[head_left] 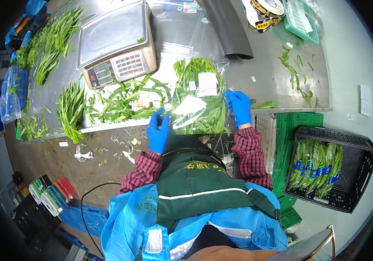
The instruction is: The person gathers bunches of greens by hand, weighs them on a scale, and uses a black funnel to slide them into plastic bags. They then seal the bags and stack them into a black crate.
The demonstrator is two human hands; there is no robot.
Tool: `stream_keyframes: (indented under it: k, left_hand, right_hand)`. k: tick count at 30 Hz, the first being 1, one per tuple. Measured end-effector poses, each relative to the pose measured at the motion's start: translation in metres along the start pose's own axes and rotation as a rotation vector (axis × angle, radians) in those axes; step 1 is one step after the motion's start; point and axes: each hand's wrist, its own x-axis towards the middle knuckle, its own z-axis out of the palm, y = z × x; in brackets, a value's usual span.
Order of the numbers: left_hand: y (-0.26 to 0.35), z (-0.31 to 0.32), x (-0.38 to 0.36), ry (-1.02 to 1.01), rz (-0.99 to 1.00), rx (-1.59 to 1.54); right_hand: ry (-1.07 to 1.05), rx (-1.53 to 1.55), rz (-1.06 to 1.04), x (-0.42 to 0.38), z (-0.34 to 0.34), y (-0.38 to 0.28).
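Note:
A clear plastic bag [201, 111] filled with long leafy greens lies flat at the table's front edge, a white label [207, 84] on its upper part. My right hand [238, 106], in a blue glove, pinches the bag's right edge. At the bag's left edge is my left hand [157, 132], also gloved in blue, its fingers curled in against the film. Loose leaves [121, 102] and a small pale roll [142, 105] lie just beyond my left hand.
A digital scale [114, 43] stands behind the loose leaves. Bundles of greens [71, 108] lie on the left. A dark sheet [227, 28], a label roll [264, 11] and a green basket [301, 21] are at the back. A black crate [356, 165] holds several bagged bundles at right.

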Motion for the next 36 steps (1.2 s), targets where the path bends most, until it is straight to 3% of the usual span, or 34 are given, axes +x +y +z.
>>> stream_keyframes:
  k: [1,4,6,8,11,14,15,18,20,23,26,28,30,32,33,35,36]
  left_hand:
    - [0.013,0.002,0.004,0.057,0.265,0.116]
    - [0.072,0.017,0.019,-0.263,0.668,0.325]
    - [0.081,0.042,0.035,-0.424,0.747,0.567]
    - [0.040,0.061,0.054,-0.526,0.734,0.736]
    - [0.039,0.061,0.061,-0.561,0.716,0.734]
    - [0.032,0.059,0.063,-0.595,0.710,0.610]
    - [0.030,0.053,0.068,-0.610,0.688,0.493]
    - [0.010,0.021,0.077,-0.518,0.577,0.130]
    - [-0.003,-0.007,0.093,-0.469,0.676,0.391]
    - [0.005,-0.013,0.098,-0.552,0.876,0.639]
    - [0.021,-0.003,0.103,-0.610,0.911,0.703]
    - [0.026,-0.004,0.126,-0.715,0.857,0.576]
    - [0.053,-0.004,0.148,-0.823,0.818,0.351]
    - [0.096,-0.006,0.146,-0.864,0.451,-0.013]
    - [0.117,-0.006,0.145,-0.844,0.282,-0.204]
    - [0.106,0.005,0.150,-1.180,-0.099,-0.259]
    - [0.089,0.017,0.136,-1.247,-0.148,-0.459]
  right_hand:
    - [-0.002,-0.003,0.006,0.002,0.000,0.002]
    - [-0.021,-0.030,0.032,0.006,-0.001,0.008]
    - [0.054,-0.141,-0.078,0.009,0.000,0.016]
    - [0.227,-0.340,-0.321,0.010,0.001,0.022]
    - [0.235,-0.691,-0.897,-0.018,0.005,-0.024]
    - [-0.170,-1.166,-0.989,-0.004,-0.008,0.002]
    - [-0.246,-1.274,-0.830,-0.006,-0.013,0.008]
    - [-0.273,-1.231,-0.771,-0.018,-0.030,0.003]
    - [-0.268,-1.176,-0.786,-0.028,-0.035,0.004]
    - [-0.304,-1.104,-0.832,-0.032,-0.034,0.009]
    - [-0.317,-1.044,-0.950,-0.020,-0.028,0.014]
    - [-0.304,-0.973,-1.129,-0.007,-0.032,0.007]
    - [-0.232,-0.501,-0.922,-0.009,-0.037,-0.020]
    - [-0.050,-0.281,-0.654,-0.020,-0.039,-0.051]
    - [-0.080,-0.193,-0.565,-0.022,-0.043,-0.081]
    - [-0.068,0.028,-0.357,-0.026,-0.042,-0.101]
    - [-0.063,0.093,-0.292,-0.028,-0.045,-0.102]
